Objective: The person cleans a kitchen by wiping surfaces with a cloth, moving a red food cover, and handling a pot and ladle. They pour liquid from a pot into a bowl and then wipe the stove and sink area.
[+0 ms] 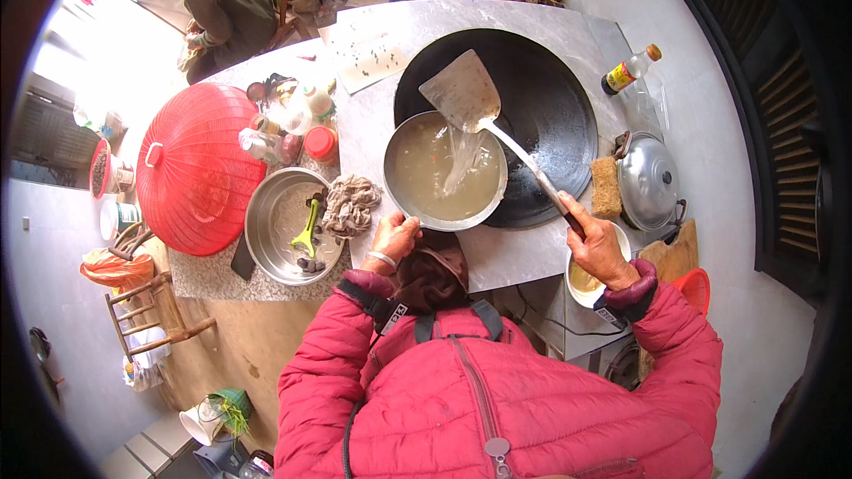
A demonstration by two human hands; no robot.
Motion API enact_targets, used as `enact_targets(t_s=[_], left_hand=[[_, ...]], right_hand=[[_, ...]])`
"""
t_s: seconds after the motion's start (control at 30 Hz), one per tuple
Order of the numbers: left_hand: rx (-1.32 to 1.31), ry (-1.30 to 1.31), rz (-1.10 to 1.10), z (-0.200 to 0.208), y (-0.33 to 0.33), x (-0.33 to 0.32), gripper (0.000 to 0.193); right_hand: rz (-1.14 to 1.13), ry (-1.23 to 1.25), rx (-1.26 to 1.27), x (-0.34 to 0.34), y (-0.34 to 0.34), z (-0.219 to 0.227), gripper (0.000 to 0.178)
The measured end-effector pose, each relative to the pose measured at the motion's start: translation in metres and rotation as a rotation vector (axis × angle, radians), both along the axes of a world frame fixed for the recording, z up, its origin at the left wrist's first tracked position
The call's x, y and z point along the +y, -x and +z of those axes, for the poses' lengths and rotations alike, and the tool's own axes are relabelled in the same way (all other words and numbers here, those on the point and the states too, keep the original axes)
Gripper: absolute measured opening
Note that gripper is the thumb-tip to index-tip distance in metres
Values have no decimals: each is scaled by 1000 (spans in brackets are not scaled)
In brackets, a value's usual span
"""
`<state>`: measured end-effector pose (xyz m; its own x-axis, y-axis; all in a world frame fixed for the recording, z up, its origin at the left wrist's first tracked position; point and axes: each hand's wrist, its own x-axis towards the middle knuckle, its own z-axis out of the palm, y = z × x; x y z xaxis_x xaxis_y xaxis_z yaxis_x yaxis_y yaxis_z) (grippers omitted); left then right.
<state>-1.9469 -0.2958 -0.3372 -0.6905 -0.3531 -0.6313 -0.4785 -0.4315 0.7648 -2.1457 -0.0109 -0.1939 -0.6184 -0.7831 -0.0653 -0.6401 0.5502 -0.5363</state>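
My right hand (pixel 599 250) is closed round the dark handle of a wide metal wok spatula (pixel 460 89). Its blade is tilted over a metal basin (pixel 461 225) of cloudy liquid, and a stream of liquid runs off it into the basin. With thumb and fingers my left hand (pixel 392 241) grips the basin's near rim. The basin sits over the near left part of a large black wok (pixel 555 98), whose inside looks wet. Below my right hand is a white bowl (pixel 627 244) with something yellowish in it, partly hidden.
Right of the wok are a brown scrubbing sponge (pixel 606 188), a lidded metal pot (pixel 648 176) and a sauce bottle (pixel 632 69). At left lie a crumpled cloth (pixel 352 206), a steel basin (pixel 257 235) holding a green tool, and a red domed cover (pixel 200 168). Another person (pixel 229 9) sits far left.
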Motion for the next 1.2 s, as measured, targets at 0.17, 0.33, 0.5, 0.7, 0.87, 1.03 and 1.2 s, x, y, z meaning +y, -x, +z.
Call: enact_targets(t_s=[0.17,0.33,0.5,0.7,0.87,1.03,1.2], left_hand=[[7,-5,5,-2,0,0,21],[-7,-26,11,-6,0,-1,22],[19,-32,25,-10,-2,0,20],[3,-27,16,-11,0,-2,20],[-5,-28,14,-7,-1,0,22],[-3,-30,13,-4,2,0,21],[0,0,15,-4,3,1,19]], right_hand=[[31,11,90,-11,62,-37,60],[294,-542,-79,-16,162,-37,45],[234,-365,-172,-35,149,-106,51],[-116,-144,-49,-53,108,-183,61],[-137,17,-62,-47,93,-137,61],[-101,90,-63,-35,60,-62,63],[-36,111,-23,-17,23,-10,63]])
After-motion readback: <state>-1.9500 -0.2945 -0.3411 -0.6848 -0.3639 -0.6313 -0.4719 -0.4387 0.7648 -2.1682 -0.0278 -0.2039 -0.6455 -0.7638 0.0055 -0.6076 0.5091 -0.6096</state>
